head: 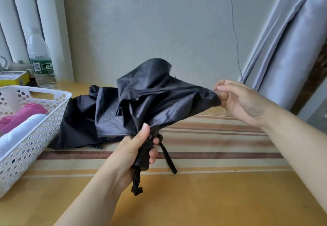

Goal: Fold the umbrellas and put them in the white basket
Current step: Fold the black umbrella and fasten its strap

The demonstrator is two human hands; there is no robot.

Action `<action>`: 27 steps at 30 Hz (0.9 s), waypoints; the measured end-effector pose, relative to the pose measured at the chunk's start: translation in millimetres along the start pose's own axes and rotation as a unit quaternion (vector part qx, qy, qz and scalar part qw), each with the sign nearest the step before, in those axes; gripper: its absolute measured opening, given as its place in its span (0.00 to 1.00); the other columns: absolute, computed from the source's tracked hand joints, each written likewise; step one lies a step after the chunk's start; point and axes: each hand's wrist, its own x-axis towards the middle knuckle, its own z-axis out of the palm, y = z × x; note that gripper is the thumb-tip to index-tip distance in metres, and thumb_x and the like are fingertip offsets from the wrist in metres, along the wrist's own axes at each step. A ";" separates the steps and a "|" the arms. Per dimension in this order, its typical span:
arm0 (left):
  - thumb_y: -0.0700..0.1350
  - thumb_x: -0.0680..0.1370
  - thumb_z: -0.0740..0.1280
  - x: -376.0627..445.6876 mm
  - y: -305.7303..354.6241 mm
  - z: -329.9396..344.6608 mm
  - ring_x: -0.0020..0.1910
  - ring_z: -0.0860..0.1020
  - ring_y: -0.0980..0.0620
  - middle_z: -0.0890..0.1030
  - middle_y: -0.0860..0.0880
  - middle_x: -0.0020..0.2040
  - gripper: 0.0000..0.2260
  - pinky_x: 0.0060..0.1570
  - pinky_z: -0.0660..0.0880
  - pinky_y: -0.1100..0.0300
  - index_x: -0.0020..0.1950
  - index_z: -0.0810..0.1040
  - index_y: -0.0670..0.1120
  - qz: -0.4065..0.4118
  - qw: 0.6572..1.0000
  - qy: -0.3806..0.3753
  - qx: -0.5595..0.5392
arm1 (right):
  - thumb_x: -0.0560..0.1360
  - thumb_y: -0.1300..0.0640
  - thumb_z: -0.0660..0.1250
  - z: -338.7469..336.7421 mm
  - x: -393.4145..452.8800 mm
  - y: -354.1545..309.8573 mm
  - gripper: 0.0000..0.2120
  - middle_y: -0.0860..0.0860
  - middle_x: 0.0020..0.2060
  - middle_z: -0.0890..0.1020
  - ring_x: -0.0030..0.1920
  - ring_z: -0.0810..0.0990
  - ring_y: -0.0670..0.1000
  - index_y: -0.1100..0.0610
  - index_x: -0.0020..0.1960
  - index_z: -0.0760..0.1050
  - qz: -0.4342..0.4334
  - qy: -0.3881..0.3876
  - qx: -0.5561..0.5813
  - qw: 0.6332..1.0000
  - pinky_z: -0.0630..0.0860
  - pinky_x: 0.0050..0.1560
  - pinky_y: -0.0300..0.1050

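Left hand (139, 148) grips black umbrella (141, 102) handle, right hand (237, 100) pinches its canopy edge, above striped table (221, 137) near white basket (35, 133).

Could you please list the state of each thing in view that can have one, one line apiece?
black umbrella: collapsed but canopy loose and unrolled, strap hanging undone.
left hand: grips the umbrella's handle.
right hand: pinches a canopy edge, pulling it taut.
white basket: on the table, holding a pink umbrella and a white umbrella, both folded.
water bottle: upright; whether capped, cannot tell.
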 end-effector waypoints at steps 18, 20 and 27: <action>0.52 0.75 0.65 -2.3 -0.3 4.2 0.27 0.66 0.52 0.73 0.46 0.36 0.13 0.25 0.67 0.62 0.49 0.75 0.42 -0.010 1.000 0.019 0.018 | 0.69 0.54 0.76 26.0 0.4 -15.4 0.14 0.45 0.48 0.86 0.51 0.83 0.45 0.52 0.53 0.78 0.075 -0.279 -0.281 0.915 0.76 0.48 0.32; 0.50 0.76 0.64 -2.8 0.0 4.4 0.27 0.66 0.52 0.73 0.46 0.36 0.12 0.25 0.67 0.62 0.49 0.74 0.41 -0.007 0.999 0.023 0.026 | 0.70 0.62 0.75 29.0 -2.3 -11.0 0.17 0.41 0.49 0.84 0.53 0.81 0.41 0.49 0.55 0.76 0.105 -0.320 -0.308 0.890 0.75 0.51 0.33; 0.48 0.81 0.59 -2.3 -2.6 6.9 0.26 0.67 0.52 0.74 0.45 0.36 0.11 0.25 0.67 0.62 0.53 0.73 0.39 -0.030 0.997 0.047 0.056 | 0.68 0.64 0.66 36.5 -0.9 -9.2 0.08 0.47 0.41 0.81 0.45 0.79 0.47 0.56 0.46 0.77 0.020 -0.295 -0.145 0.944 0.74 0.50 0.40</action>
